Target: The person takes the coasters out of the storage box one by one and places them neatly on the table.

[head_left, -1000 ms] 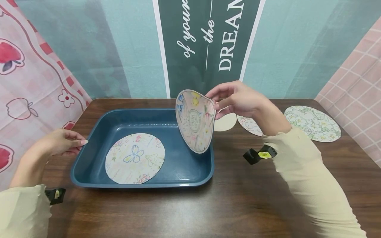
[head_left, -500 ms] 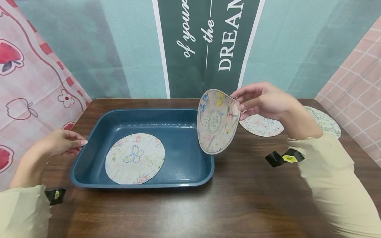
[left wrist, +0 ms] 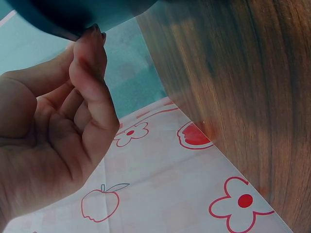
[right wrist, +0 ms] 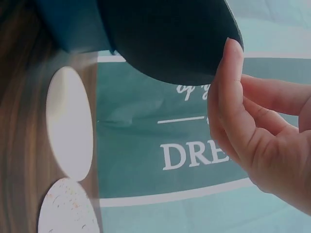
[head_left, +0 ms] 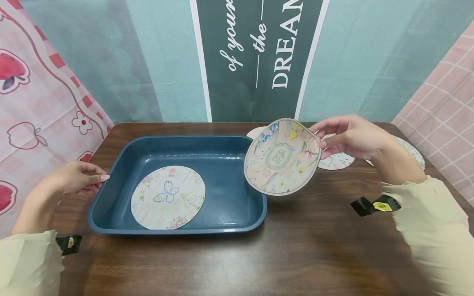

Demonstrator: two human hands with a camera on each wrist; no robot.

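Observation:
A blue tray (head_left: 177, 231) sits on the brown table, and a round paper mat with a butterfly drawing (head_left: 168, 197) lies flat inside it. My right hand (head_left: 319, 139) pinches the right edge of a round floral mat (head_left: 282, 157). This mat hangs tilted in the air over the tray's right rim and the table. In the right wrist view the thumb (right wrist: 227, 97) presses on the mat's dark underside (right wrist: 170, 39). My left hand (head_left: 99, 179) rests at the tray's left rim with loosely curled fingers. One fingertip (left wrist: 92, 36) touches the rim (left wrist: 58, 17).
More round mats lie at the back right of the table: a plain one (head_left: 255, 132), a patterned one (head_left: 338, 161) and a green floral one (head_left: 414, 151) partly behind my right forearm. A pink apple-print cloth (head_left: 33, 102) hangs on the left.
My right hand has carried the floral mat to the right, from above the tray to its right rim, and tipped it from nearly upright to flatter. The left hand has stayed still.

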